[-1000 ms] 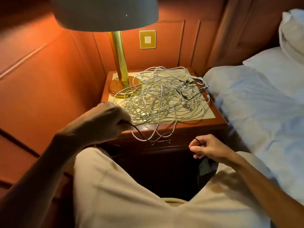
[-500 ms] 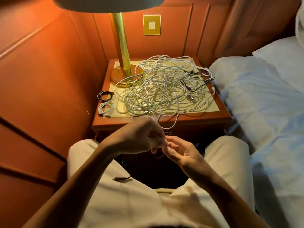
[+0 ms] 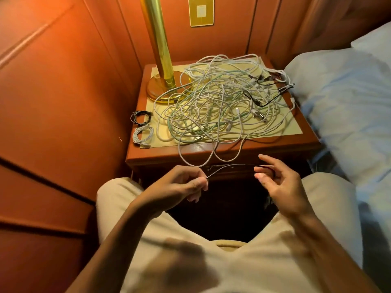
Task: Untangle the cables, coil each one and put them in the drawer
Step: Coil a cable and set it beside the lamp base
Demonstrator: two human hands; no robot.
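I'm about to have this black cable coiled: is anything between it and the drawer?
The black cable is stretched between the left hand and right hand. White cable loops hang over the drawer front.

dim warm light | glare on lamp pole (image 3: 160, 42) | wide-angle edge warp

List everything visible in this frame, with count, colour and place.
tangled cables: one heap, mostly white, nightstand top
coiled black cable: one, nightstand's left edge
coiled white cable: one, just in front of the black coil
thin black cable: one, stretched between the hands
nightstand: one, reddish wood
lamp: one, brass, nightstand's rear left
wall plate: one, gold
bed: white sheets, right
left hand: pinches cable
right hand: holds cable, fingers spread
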